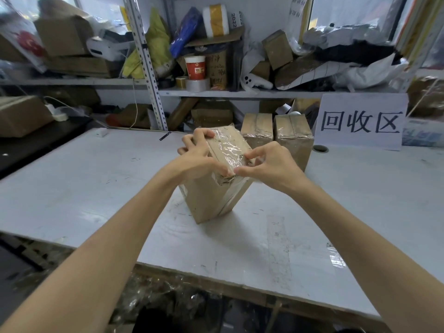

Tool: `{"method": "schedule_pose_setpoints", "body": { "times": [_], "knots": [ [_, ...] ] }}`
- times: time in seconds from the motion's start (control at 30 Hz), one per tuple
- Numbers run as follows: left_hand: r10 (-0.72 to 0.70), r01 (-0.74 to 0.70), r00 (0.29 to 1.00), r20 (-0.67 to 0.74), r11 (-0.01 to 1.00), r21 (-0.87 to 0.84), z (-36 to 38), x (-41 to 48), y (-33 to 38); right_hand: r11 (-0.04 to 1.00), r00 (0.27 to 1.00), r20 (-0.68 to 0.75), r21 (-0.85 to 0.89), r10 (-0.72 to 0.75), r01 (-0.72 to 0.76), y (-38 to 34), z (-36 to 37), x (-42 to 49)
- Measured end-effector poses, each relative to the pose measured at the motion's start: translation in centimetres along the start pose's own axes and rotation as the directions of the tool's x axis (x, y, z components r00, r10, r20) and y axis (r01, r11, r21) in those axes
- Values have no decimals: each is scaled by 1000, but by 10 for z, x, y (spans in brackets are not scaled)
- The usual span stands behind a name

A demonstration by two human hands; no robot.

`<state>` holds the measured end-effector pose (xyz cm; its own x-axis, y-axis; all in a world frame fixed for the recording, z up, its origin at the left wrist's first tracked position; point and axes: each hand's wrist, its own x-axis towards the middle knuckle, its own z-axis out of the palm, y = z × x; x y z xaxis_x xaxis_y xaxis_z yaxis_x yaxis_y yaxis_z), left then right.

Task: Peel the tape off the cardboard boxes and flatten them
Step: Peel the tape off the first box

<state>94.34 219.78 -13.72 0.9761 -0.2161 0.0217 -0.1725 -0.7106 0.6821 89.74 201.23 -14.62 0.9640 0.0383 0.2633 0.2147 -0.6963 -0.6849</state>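
A brown cardboard box (211,188), tall and rectangular, is stood tilted on one lower corner at the middle of a white, scuffed table (96,188). Its top face is covered by a wide strip of clear, wrinkled tape (229,149) that glints in the light; a further band of tape is seen running down the near right side. The cardboard is matte, and frayed at the near top edge.

The box is gripped by the left hand (197,157), whose fingers are curled over the far top corner and whose thumb is pressed to the near top edge. The right hand (271,162) is held at the same edge with thumb and forefinger drawn together on the tape end; whether the tape is actually pinched cannot be told.

Two more boxes (276,133), likewise wrapped in glossy tape, are stood side by side just behind. A white paper sign (360,121) with black characters is propped to the right.
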Motion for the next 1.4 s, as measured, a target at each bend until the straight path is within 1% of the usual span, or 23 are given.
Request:
{"method": "schedule_pose_setpoints", "body": {
  "times": [0.1, 0.27, 0.43, 0.47, 0.53, 0.57, 0.6, 0.67, 0.73, 0.8, 0.9, 0.97, 1.0, 1.1, 1.13, 1.2, 1.23, 1.3, 1.33, 1.4],
  "knots": [
    [16, -16, 1000, -1, 999, 44, 2, 0, 5, 995, 995, 87, -93, 41, -32, -8, -9, 6],
    [57, -54, 998, -29, 994, 94, 10, -1, 12, 987, 979, 180, -140, 98, -73, -17, -23, 5],
    [95, -88, 993, -64, 991, 99, 14, -4, 10, 988, 988, 137, -150, 67, -46, -16, -18, 3],
    [103, -97, 993, -64, 992, 86, 15, -6, 9, 985, 992, 122, -169, 41, -20, -13, -15, 3],
    [118, -116, 991, -62, 992, 40, 14, -11, 7, 968, 998, 30, -242, -53, 59, -2, -11, 3],
    [126, -124, 990, -63, 992, 20, 13, -12, 4, 970, 996, -15, -227, -93, 87, 4, -10, 1],
    [128, -128, 989, -68, 992, 10, 13, -14, 2, 979, 993, -37, -171, -114, 106, 9, -11, -2],
    [128, -127, 988, -86, 992, 18, 12, -15, -2, 988, 989, -47, -80, -139, 135, 12, -11, -8],
    [134, -132, 987, -93, 991, 34, 14, -15, -1, 988, 988, -66, -72, -139, 135, 9, -6, -12],
    [127, -126, 988, -93, 992, 15, 15, -14, 1, 992, 987, -107, -48, -120, 115, 4, 0, -15],
    [95, -94, 991, -91, 996, 10, 14, -11, 2, 997, 988, -147, 46, -48, 56, 4, 5, -14],
    [94, -93, 991, -90, 996, 12, 13, -11, -1, 998, 988, -153, 59, -19, 28, 4, 7, -13],
    [100, -100, 991, -89, 995, 5, 12, -12, -3, 994, 987, -159, 104, 6, 10, 5, 8, -11],
    [131, -131, 988, -87, 991, -3, 13, -14, -7, 922, 973, -155, 374, 170, -102, 6, 12, -5],
    [142, -142, 986, -87, 990, 5, 14, -15, -7, 904, 963, -156, 405, 218, -139, 6, 13, -2],
    [156, -155, 984, -84, 988, 18, 16, -15, -7, 888, 948, -144, 411, 284, -204, 6, 14, 2],
    [156, -155, 984, -83, 988, 17, 16, -14, -7, 888, 948, -135, 409, 288, -211, 6, 14, 3],
    [136, -136, 987, -82, 991, 7, 14, -11, -8, 889, 966, -100, 422, 240, -177, 2, 14, 1],
    [118, -119, 989, -84, 993, 0, 12, -9, -9, 892, 979, -77, 429, 189, -138, 0, 14, -1],
    [96, -98, 991, -94, 995, -15, 10, -6, -13, 920, 995, -59, 389, 78, -49, -2, 17, -5]
  ]
}}
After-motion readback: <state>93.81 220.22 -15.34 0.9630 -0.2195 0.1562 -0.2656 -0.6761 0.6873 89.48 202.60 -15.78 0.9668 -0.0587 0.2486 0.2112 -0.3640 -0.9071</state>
